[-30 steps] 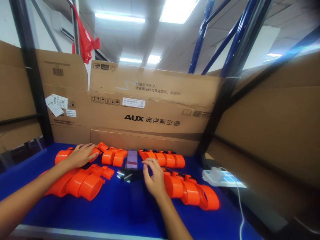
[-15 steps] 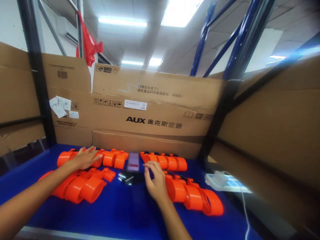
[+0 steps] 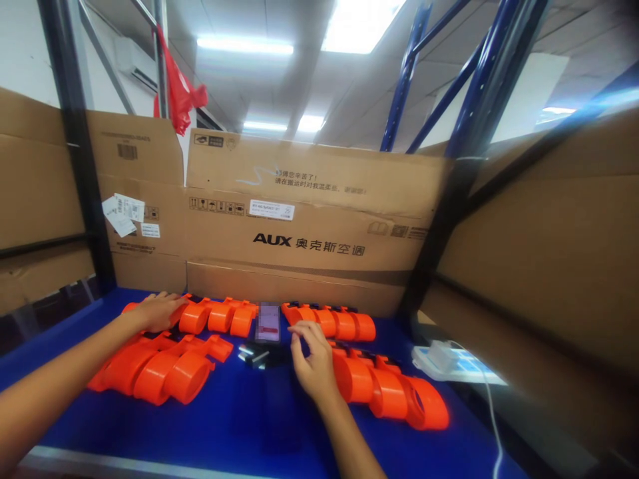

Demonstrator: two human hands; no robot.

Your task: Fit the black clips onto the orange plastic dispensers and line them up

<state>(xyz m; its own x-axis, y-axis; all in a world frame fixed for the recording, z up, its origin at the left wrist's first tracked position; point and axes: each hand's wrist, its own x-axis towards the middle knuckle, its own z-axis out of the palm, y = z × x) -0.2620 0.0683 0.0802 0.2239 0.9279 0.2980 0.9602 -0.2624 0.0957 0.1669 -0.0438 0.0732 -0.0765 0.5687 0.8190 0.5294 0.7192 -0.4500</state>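
Observation:
My left hand (image 3: 158,311) lies over the back left row of orange ring-shaped plastic pieces (image 3: 194,319); its fingers are stretched over the tops, and part of the row is hidden underneath. In front of that forearm sits another group of the same pieces (image 3: 186,378), lying on their sides with flat tabs pointing back. My right hand (image 3: 313,362) hovers near the middle, fingers loosely bent, thumb apart, holding nothing. Just right of it is the front right row of orange pieces (image 3: 389,394), with a back right row (image 3: 344,326) behind. Dark parts show along both right rows.
A phone (image 3: 268,322) stands between the back rows, with small black and shiny items (image 3: 254,356) before it. Cardboard (image 3: 299,219) walls the blue tabletop (image 3: 239,432). A white power strip (image 3: 444,359) with a cable (image 3: 489,412) lies right, beside a dark post (image 3: 424,266).
My left hand has shifted left along the back row, uncovering an orange piece, and its thumb no longer sticks out. My right hand stays nearly where it was.

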